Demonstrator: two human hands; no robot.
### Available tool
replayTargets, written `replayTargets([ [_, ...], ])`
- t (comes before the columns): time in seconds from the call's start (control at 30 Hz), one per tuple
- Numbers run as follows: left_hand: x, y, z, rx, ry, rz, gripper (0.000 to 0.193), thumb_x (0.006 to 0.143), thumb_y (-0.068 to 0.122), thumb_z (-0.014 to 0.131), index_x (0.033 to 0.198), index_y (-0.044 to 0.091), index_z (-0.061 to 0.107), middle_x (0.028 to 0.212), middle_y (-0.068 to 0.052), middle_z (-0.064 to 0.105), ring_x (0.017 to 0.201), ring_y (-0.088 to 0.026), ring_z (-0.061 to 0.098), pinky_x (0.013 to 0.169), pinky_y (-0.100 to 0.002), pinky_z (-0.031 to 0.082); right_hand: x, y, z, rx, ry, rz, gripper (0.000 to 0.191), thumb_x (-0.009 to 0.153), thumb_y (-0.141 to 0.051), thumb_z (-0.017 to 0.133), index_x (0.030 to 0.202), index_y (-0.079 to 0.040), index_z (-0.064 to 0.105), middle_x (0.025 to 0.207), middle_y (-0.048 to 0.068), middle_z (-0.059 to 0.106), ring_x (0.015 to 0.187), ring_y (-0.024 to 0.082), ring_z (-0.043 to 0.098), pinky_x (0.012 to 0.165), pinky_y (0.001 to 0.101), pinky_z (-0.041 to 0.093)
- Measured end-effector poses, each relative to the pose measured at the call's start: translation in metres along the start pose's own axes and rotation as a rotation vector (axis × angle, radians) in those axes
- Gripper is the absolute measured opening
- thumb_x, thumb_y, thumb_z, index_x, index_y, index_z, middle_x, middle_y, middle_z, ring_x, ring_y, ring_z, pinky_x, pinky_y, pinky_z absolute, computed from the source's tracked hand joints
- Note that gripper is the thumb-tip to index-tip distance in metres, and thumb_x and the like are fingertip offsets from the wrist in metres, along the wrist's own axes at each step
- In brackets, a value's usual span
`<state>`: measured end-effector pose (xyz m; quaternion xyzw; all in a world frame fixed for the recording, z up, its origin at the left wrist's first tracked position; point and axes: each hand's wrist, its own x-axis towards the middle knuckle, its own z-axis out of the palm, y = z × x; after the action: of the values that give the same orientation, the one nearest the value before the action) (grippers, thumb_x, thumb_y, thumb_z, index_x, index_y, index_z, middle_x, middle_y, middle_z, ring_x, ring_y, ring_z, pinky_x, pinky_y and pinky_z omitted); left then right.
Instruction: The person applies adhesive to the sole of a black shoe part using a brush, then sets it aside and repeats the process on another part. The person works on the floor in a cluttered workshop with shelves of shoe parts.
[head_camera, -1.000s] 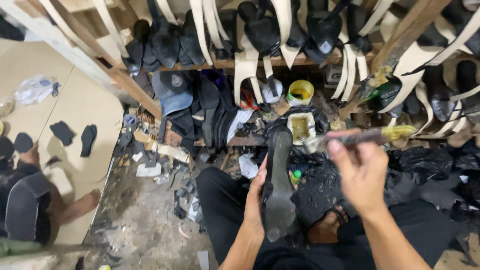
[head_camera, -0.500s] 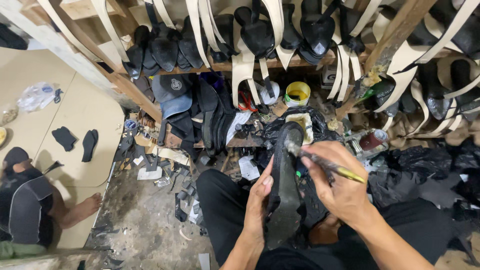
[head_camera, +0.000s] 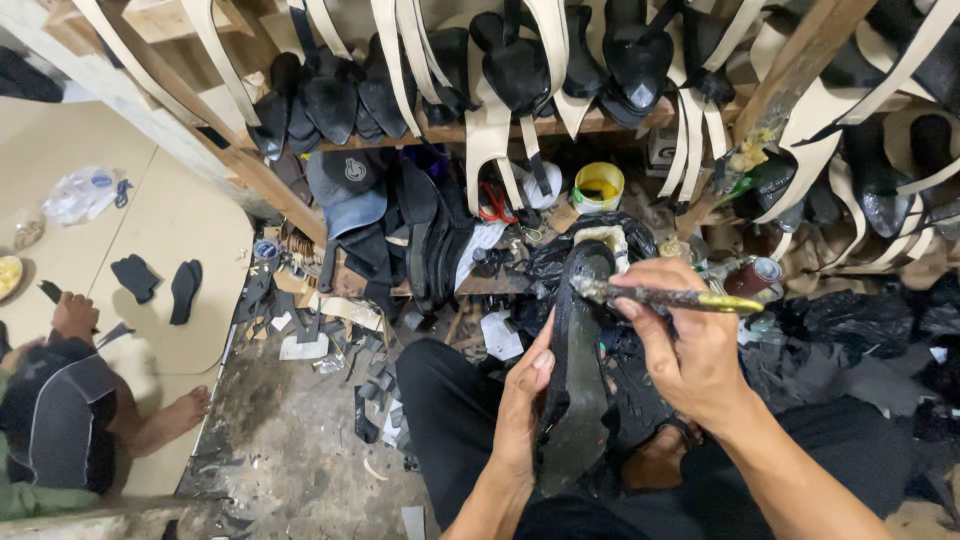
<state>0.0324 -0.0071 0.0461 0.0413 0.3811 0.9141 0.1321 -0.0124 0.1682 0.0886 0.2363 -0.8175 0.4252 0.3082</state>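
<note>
A black shoe sole (head_camera: 580, 350) is held upright over the lap by the left hand (head_camera: 522, 400), whose fingers are wrapped along its left edge. A glue-stained brush (head_camera: 660, 296) is gripped in the closed right hand (head_camera: 690, 345), its bristle end laid against the sole's upper end. A yellow glue pot (head_camera: 599, 186) is seen beyond, below a shelf (head_camera: 450, 132) of black shoe parts. A seated person (head_camera: 60, 410) is visible at the left, on the floor (head_camera: 290, 440).
</note>
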Motion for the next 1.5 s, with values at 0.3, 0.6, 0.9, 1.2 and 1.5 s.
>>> replayTargets([
  [0.3, 0.007, -0.001, -0.011, 0.046, 0.075, -0.006, 0.078, 0.095, 0.038, 0.058, 0.160, 0.001, 0.039, 0.131, -0.012, 0.066, 0.101, -0.017, 0.067, 0.089, -0.027, 0.055, -0.008, 0.002, 0.001, 0.169, -0.141, 0.075, 0.017, 0.093, 0.004, 0.063, 0.109, 0.003, 0.067, 0.104, 0.015, 0.070, 0.097, 0.028, 0.070, 0.084, 0.0344, 0.056],
  [0.6, 0.013, -0.005, -0.018, 0.088, 0.042, 0.119, 0.076, 0.098, 0.039, 0.054, 0.159, -0.003, 0.036, 0.147, -0.015, 0.057, 0.127, -0.018, 0.061, 0.110, -0.029, 0.047, -0.024, -0.010, 0.001, 0.229, -0.181, 0.082, 0.016, 0.092, -0.001, 0.065, 0.107, 0.001, 0.068, 0.102, 0.014, 0.070, 0.092, 0.026, 0.071, 0.081, 0.0334, 0.056],
  [0.9, 0.014, -0.003, -0.016, -0.045, 0.086, 0.135, 0.071, 0.105, 0.038, 0.047, 0.166, 0.006, 0.029, 0.112, -0.009, 0.062, 0.096, -0.017, 0.063, 0.085, -0.030, 0.056, -0.040, -0.024, 0.006, 0.288, -0.235, -0.009, 0.027, 0.084, 0.003, 0.073, 0.110, 0.000, 0.066, 0.101, 0.014, 0.069, 0.089, 0.025, 0.072, 0.078, 0.0326, 0.058],
  [1.2, 0.021, -0.005, -0.013, -0.129, 0.170, 0.057, 0.064, 0.105, 0.036, 0.042, 0.163, 0.009, 0.035, 0.108, -0.007, 0.064, 0.093, -0.015, 0.063, 0.084, -0.030, 0.055, -0.038, -0.023, 0.014, 0.250, -0.190, -0.131, 0.030, 0.080, 0.007, 0.072, 0.109, 0.001, 0.066, 0.099, 0.014, 0.067, 0.089, 0.030, 0.069, 0.078, 0.0356, 0.057],
  [1.5, 0.032, -0.015, -0.028, -0.189, 0.225, 0.012, 0.058, 0.101, 0.038, 0.047, 0.156, 0.017, 0.046, 0.105, -0.006, 0.064, 0.088, -0.016, 0.064, 0.079, -0.030, 0.056, -0.036, -0.019, 0.016, 0.187, -0.325, -0.349, 0.035, 0.083, -0.008, 0.073, 0.114, 0.006, 0.065, 0.104, 0.017, 0.067, 0.092, 0.032, 0.068, 0.082, 0.0411, 0.056],
])
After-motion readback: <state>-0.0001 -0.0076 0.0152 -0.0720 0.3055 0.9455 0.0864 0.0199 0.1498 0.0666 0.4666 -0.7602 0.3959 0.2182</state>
